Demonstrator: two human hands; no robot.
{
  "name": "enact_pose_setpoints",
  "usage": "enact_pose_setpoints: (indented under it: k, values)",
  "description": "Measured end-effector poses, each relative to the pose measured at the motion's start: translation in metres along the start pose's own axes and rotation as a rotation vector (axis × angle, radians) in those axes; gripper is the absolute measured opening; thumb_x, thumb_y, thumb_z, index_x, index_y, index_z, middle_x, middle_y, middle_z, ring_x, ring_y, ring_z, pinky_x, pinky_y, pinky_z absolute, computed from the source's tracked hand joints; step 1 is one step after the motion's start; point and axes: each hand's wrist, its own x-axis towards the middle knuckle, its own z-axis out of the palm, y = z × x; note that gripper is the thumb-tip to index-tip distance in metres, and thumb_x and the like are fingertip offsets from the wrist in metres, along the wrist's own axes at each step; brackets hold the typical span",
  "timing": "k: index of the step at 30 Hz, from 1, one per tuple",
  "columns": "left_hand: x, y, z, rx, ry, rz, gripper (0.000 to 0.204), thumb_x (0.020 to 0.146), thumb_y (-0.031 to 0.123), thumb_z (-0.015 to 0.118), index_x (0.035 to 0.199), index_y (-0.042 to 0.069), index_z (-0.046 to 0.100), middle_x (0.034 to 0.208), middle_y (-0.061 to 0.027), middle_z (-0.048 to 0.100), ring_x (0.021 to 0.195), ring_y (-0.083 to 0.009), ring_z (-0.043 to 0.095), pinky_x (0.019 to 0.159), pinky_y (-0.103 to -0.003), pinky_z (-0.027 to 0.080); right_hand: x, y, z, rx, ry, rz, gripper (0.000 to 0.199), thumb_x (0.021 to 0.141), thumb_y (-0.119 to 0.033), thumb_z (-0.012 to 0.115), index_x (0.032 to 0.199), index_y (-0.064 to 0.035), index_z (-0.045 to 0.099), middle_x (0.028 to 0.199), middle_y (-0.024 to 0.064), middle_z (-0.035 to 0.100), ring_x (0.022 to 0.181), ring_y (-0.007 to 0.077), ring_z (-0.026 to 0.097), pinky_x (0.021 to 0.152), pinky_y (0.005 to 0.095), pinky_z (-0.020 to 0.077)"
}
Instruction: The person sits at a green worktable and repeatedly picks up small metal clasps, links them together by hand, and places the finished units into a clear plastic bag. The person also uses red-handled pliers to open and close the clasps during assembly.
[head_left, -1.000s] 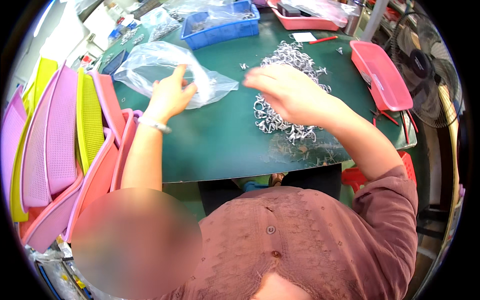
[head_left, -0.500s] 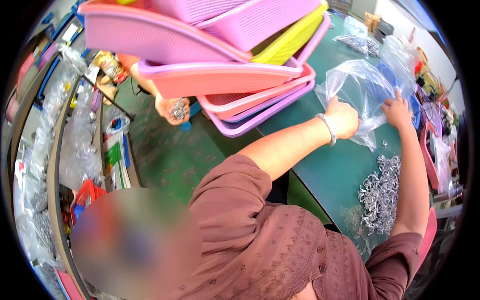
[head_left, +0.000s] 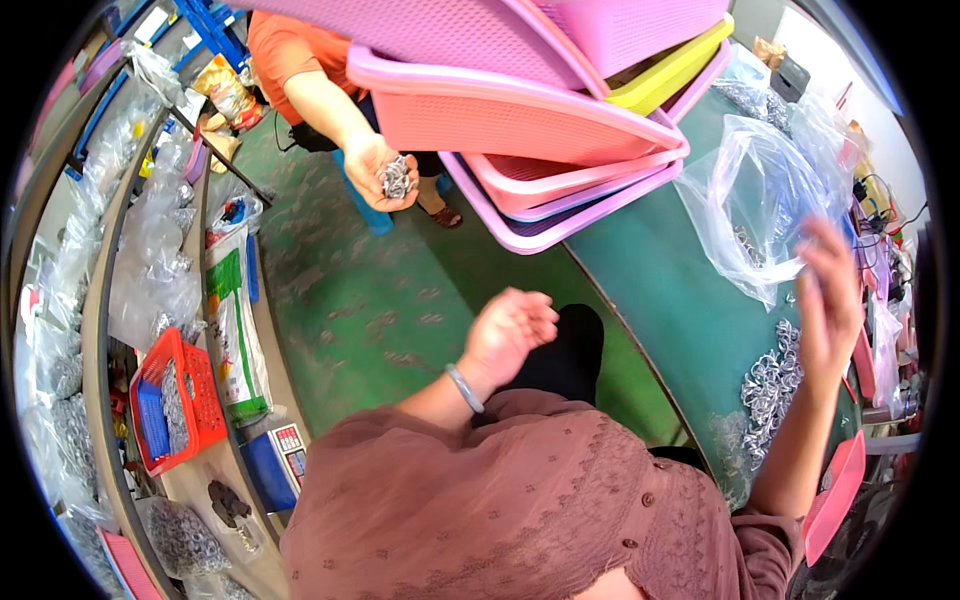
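Observation:
My left hand (head_left: 505, 335), with a pale bangle at its wrist, is lifted over my lap at the table's near edge. Its fingers are loosely curled and I see nothing in them. Raised over the right part of the table, my right hand (head_left: 832, 300) is blurred, its fingers apart and empty. Beside it a clear plastic bag (head_left: 735, 190) lies with its mouth spread, some metal bits inside. A pile of small silver ring-like metal pieces (head_left: 770, 395) lies next to my right forearm. Across the gap, a co-worker's hand (head_left: 375, 170) holds out similar metal pieces (head_left: 397, 178).
Stacked pink, purple and yellow plastic baskets (head_left: 520, 110) overhang the green table (head_left: 650, 290). Shelves at left hold bagged metal parts and a red basket (head_left: 205, 400). A pink tray (head_left: 838, 500) is by my right elbow. A blue stool (head_left: 372, 205) stands near the co-worker.
My left hand has let go of the bag and come back toward my body. My right hand has lifted off the bag. The co-worker's hand has come further into view.

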Motion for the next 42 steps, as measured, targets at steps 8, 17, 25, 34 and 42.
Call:
enact_pose_setpoints:
  k: [8, 17, 25, 34, 42]
  values:
    - [0.043, 0.090, -0.042, -0.618, 0.077, 0.323, 0.064, 0.087, 0.057, 0.029, 0.118, 0.005, 0.048, 0.121, -0.0176, 0.050, 0.114, -0.0351, 0.044, 0.099, -0.051, 0.030, -0.037, -0.102, 0.238, 0.896, -0.566, 0.088, 0.035, 0.088, -0.017, 0.049, 0.116, 0.0049, 0.046, 0.117, 0.0207, 0.047, 0.109, 0.0293, 0.048, 0.091, 0.0346, 0.0391]
    - [0.050, 0.134, -0.039, -0.734, 0.121, 0.493, 0.066, 0.089, 0.053, 0.027, 0.120, -0.002, 0.043, 0.125, -0.0181, 0.045, 0.121, -0.0342, 0.037, 0.104, -0.045, 0.025, 0.021, -0.145, 0.353, 1.540, -0.067, 0.798, 0.050, 0.093, -0.034, 0.043, 0.126, 0.0030, 0.036, 0.121, 0.0117, 0.045, 0.111, 0.0191, 0.044, 0.096, 0.0313, 0.0356]
    - [0.053, 0.122, -0.062, -0.581, -0.305, 0.449, 0.052, 0.090, 0.041, 0.030, 0.116, 0.000, 0.046, 0.118, -0.0147, 0.051, 0.110, -0.0294, 0.048, 0.097, -0.041, 0.036, 0.021, -0.152, 0.366, 1.492, -0.049, 0.870, 0.043, 0.094, -0.034, 0.040, 0.117, 0.0017, 0.047, 0.106, 0.0079, 0.052, 0.099, 0.0142, 0.047, 0.089, 0.0261, 0.0382]
    - [0.026, 0.084, -0.061, -0.438, 0.333, 0.413, 0.032, 0.091, 0.031, 0.042, 0.105, 0.005, 0.053, 0.101, -0.0113, 0.058, 0.097, -0.0261, 0.054, 0.087, -0.039, 0.043, -0.037, -0.147, 0.358, 1.303, -0.084, 0.751, 0.034, 0.091, -0.023, 0.048, 0.113, 0.0018, 0.049, 0.099, 0.0091, 0.057, 0.090, 0.0144, 0.053, 0.081, 0.0258, 0.0435]
    - [-0.007, 0.015, 0.011, -0.126, 0.057, -0.017, 0.030, 0.094, 0.027, 0.036, 0.106, 0.004, 0.051, 0.103, -0.0087, 0.056, 0.097, -0.0210, 0.054, 0.087, -0.035, 0.043, -0.097, -0.117, 0.246, 0.722, -0.023, 0.336, 0.038, 0.081, -0.004, 0.052, 0.118, 0.0016, 0.043, 0.114, 0.0183, 0.047, 0.107, 0.0285, 0.049, 0.090, 0.0337, 0.0405]
